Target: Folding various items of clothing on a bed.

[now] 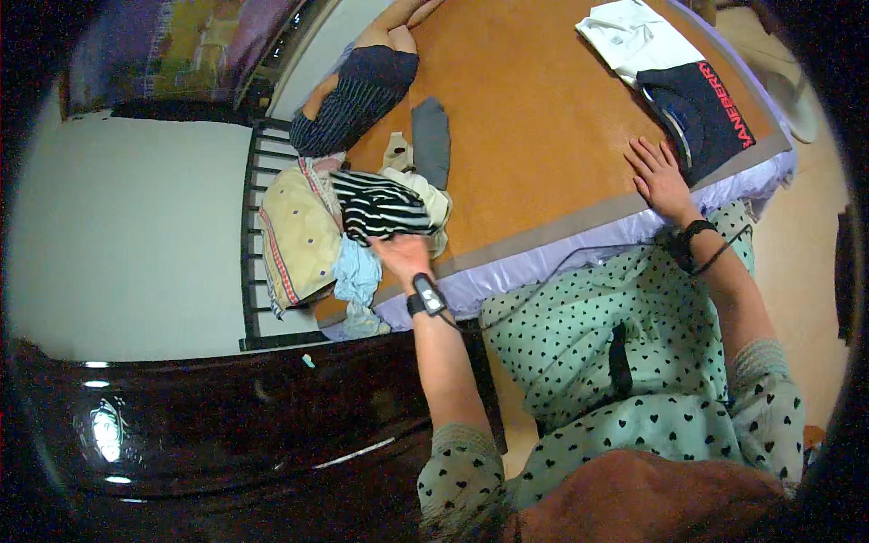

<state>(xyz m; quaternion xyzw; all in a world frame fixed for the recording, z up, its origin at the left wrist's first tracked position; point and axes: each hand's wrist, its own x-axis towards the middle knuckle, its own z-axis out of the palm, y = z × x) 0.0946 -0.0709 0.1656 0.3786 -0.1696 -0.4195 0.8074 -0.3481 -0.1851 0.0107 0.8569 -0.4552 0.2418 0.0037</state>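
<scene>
My left hand (406, 256) is at the lower edge of a black-and-white striped cloth (383, 203), palm turned up; the fingertips are partly hidden under the cloth. That cloth lies on a pile with cream garments (438, 203), beside a folded grey cloth (430, 142) and a light blue cloth (358, 268). My right hand (660, 178) rests flat on the orange-brown bed mat (529, 122), fingers spread, close to a folded dark garment with red lettering (706, 122). A white folded garment (641, 37) adjoins the dark one.
A person in dark striped clothing (363, 95) lies at the bed's upper left. A yellow patterned pillow (299, 234) leans near the black metal headboard (250, 237). Lilac bedding (570, 254) borders the mat. A glossy dark wooden surface (237, 414) stands at lower left. A cable runs between my wrists.
</scene>
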